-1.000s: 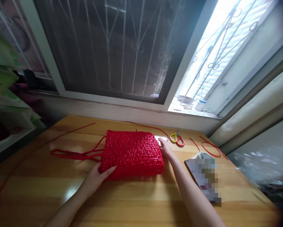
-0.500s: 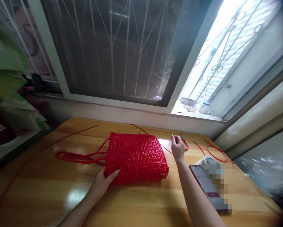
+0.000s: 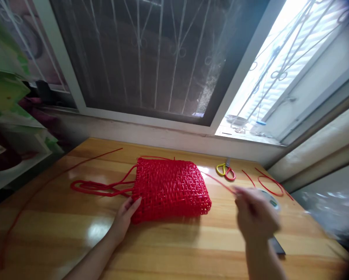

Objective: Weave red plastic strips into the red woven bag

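Observation:
A red woven bag (image 3: pixel 168 190) lies on its side on the wooden table, its looped handles (image 3: pixel 101 187) stretched out to the left. My left hand (image 3: pixel 126 214) grips the bag's near left corner, thumb on top and fingers tucked out of sight. Off to the right, my right hand (image 3: pixel 254 210) is closed and smeared by motion. It pinches a thin red cord (image 3: pixel 217 180) that runs taut from the far right side of the bag. Scissors (image 3: pixel 225 170) with one yellow and one red handle lie beyond the cord.
Loose red cords lie at the table's right (image 3: pixel 270 184) and along its left (image 3: pixel 43 186). Behind my right hand are a white roll (image 3: pixel 270 199) and a phone (image 3: pixel 277 246), mostly covered. The window wall (image 3: pixel 151 136) borders the table's far edge.
My right hand has moved right and toward me, drawing the red cord out straight and uncovering the scissors. My left hand stays on the bag's corner.

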A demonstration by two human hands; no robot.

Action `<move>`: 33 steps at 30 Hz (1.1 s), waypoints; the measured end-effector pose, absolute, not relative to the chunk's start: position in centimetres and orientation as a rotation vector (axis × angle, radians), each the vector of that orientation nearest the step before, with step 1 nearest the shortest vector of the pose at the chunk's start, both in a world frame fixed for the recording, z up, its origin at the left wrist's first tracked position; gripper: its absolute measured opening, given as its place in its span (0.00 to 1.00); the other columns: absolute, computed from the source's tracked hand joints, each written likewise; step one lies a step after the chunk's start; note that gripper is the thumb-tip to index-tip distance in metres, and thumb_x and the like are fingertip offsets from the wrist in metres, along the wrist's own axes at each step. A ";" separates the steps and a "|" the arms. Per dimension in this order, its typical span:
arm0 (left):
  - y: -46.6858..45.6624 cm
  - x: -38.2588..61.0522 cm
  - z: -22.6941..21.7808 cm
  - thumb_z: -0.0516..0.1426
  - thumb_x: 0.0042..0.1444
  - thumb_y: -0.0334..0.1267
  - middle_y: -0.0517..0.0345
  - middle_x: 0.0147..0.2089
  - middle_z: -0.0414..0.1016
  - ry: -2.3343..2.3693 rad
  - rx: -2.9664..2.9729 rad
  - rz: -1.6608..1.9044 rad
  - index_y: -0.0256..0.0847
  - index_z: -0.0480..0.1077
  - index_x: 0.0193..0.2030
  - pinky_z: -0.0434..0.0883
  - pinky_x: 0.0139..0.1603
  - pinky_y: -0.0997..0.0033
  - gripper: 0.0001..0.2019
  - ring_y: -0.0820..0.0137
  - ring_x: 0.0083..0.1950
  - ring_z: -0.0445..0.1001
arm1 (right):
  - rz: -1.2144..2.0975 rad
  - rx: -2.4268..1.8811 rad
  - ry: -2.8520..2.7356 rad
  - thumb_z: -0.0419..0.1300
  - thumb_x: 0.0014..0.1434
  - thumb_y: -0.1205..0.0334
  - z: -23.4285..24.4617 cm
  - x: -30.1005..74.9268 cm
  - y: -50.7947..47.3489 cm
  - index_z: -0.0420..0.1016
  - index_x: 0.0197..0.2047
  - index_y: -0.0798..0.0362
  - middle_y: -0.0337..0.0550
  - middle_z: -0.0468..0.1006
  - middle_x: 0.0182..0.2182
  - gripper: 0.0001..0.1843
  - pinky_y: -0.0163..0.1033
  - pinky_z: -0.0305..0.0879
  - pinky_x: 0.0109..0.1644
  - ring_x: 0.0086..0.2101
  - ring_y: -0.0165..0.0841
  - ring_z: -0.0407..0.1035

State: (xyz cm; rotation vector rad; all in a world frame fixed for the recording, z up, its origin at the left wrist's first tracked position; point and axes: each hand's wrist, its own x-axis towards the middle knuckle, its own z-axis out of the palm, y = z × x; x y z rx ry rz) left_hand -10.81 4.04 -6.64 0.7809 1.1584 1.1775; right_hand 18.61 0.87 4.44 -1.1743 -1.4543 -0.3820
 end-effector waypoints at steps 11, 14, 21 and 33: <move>3.6 -10.4 -5.5 0.62 0.40 0.50 0.51 0.46 0.76 1.171 0.762 1.098 0.38 0.70 0.45 0.68 0.52 0.61 0.26 0.60 0.48 0.73 | 0.353 -1.165 -2.084 0.46 0.61 0.64 -5.2 7.1 0.3 0.60 0.31 0.51 0.36 0.66 0.21 0.07 0.32 0.52 0.24 0.20 0.28 0.61; 3.6 -10.7 -5.4 0.59 0.45 0.51 0.51 0.50 0.73 1.116 0.747 1.123 0.38 0.69 0.48 0.65 0.56 0.63 0.25 0.62 0.54 0.69 | 0.398 -1.212 -1.979 0.44 0.61 0.66 -5.8 7.2 -0.2 0.59 0.30 0.51 0.34 0.63 0.20 0.09 0.32 0.52 0.24 0.20 0.27 0.59; 2.9 -11.4 -5.3 0.58 0.47 0.50 0.50 0.57 0.67 1.046 1.028 0.999 0.39 0.63 0.55 0.59 0.60 0.61 0.29 0.60 0.59 0.62 | 0.517 -1.139 -1.879 0.47 0.61 0.65 -6.8 7.3 0.1 0.66 0.34 0.52 0.36 0.68 0.21 0.08 0.30 0.57 0.27 0.22 0.26 0.62; 2.6 -8.0 -7.8 0.58 0.47 0.48 0.49 0.47 0.74 1.190 1.185 1.093 0.36 0.64 0.47 0.66 0.54 0.60 0.23 0.62 0.49 0.72 | 0.353 -1.351 -2.005 0.49 0.61 0.57 -8.8 7.5 1.4 0.55 0.15 0.55 0.34 0.60 0.13 0.24 0.31 0.44 0.22 0.16 0.22 0.53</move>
